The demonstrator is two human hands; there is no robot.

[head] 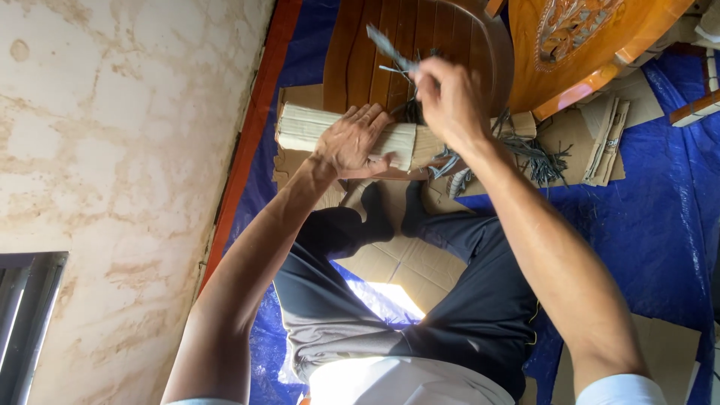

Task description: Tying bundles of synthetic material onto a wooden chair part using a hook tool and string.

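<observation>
Left hand flat, fingers spread on pale bundle, long axis left-right; right hand pinching grey strip.

A thick bundle of pale, flat strips lies on its side just above the middle of the frame, long edges running left to right, its left end squared off. A thin grey strand, slanted up-left, rises near the top centre; its lower end is pinched.

a pale cream bundle, grey-blue strips, a blue tarp with orange edge, brown cardboard.
</observation>
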